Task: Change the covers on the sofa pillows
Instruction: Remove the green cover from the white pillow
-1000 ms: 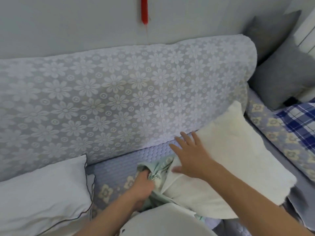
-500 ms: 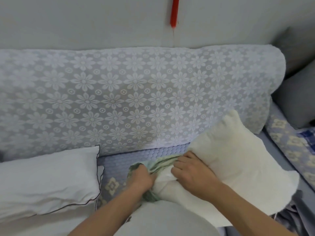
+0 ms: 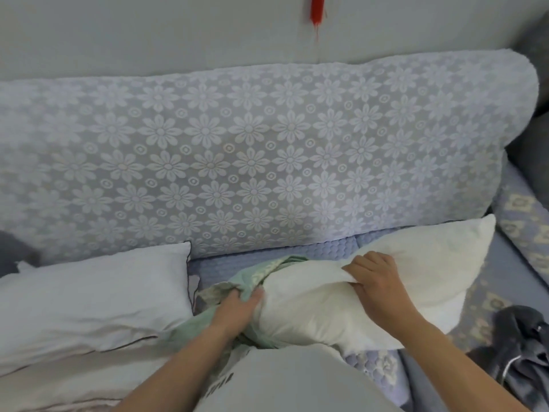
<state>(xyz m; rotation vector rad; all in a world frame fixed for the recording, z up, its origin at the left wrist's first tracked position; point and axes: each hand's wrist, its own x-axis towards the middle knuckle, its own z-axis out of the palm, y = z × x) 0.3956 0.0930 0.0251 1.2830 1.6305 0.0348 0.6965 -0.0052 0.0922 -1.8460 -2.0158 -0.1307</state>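
1. A bare white pillow [image 3: 371,281] lies on the sofa seat [image 3: 297,252], to the right of the middle, its far corner touching the flowered backrest [image 3: 267,150].
2. The right hand [image 3: 375,281] has its fingers curled into the pillow's top, gripping a fold of it.
3. The left hand [image 3: 237,307] clutches a bunched green cover [image 3: 252,278] at the pillow's left end; the cover wraps only that end.
4. A second white pillow [image 3: 89,298], edged with dark piping, lies on the left of the seat, just beside the green cover.
5. Dark grey cloth [image 3: 517,352] sits at the near right.
6. A red tassel [image 3: 317,8] hangs on the far wall.
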